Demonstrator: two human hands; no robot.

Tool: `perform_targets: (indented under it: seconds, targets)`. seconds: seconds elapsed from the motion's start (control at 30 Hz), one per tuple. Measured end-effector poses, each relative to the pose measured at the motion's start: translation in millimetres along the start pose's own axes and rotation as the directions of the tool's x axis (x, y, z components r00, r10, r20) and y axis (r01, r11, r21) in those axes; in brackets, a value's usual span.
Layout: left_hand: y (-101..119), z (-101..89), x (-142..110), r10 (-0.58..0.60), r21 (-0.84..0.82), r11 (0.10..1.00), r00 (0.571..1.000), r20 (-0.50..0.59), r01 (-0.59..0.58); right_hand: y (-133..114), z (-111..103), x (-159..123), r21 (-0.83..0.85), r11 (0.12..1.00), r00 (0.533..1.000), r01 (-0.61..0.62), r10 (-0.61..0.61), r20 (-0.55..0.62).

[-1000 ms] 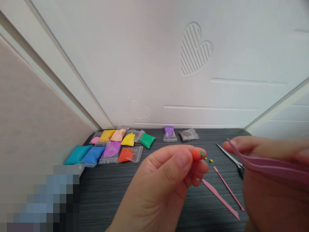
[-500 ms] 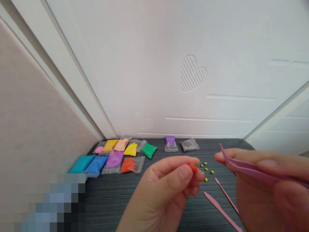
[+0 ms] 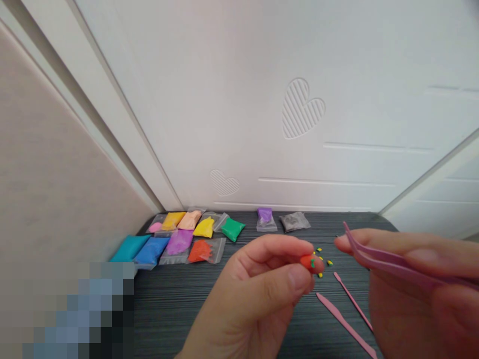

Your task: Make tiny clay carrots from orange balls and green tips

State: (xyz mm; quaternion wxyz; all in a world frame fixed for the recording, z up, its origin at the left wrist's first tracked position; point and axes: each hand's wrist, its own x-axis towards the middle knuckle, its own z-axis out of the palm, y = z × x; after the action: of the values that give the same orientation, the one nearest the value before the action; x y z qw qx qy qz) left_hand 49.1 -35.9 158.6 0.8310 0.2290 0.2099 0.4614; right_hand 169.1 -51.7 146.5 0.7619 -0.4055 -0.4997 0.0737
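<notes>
Between thumb and fingers, my left hand pinches a small orange clay piece with a bit of green on its right end. My right hand grips pink tweezers, whose pointed tip sits to the right of the clay piece, apart from it. On the dark table behind the left fingertips lie several tiny yellow-and-green clay pieces, some partly hidden. Below them rest a pink modelling knife and a thinner pink tool, its lower end hidden by my right hand.
Bags of coloured clay line the table's back left, among them green, orange, blue and teal. A purple bag and a grey bag lie at the back. A white panel rises behind the table.
My left hand has turned the orange piece, so its green end now faces right and it sits slightly lower and further right. The right hand with the tweezers has barely moved. The view has shifted slightly.
</notes>
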Motion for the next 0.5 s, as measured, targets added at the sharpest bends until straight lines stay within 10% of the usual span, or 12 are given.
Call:
perform_targets:
  seconds: [0.5]
  targets:
    - [4, -9.6, 4, 0.176, -0.077, 0.981, 0.984, -0.024, -0.177, -1, -10, 7, 0.129, 0.988, 0.990, -0.083, 0.067, 0.121]
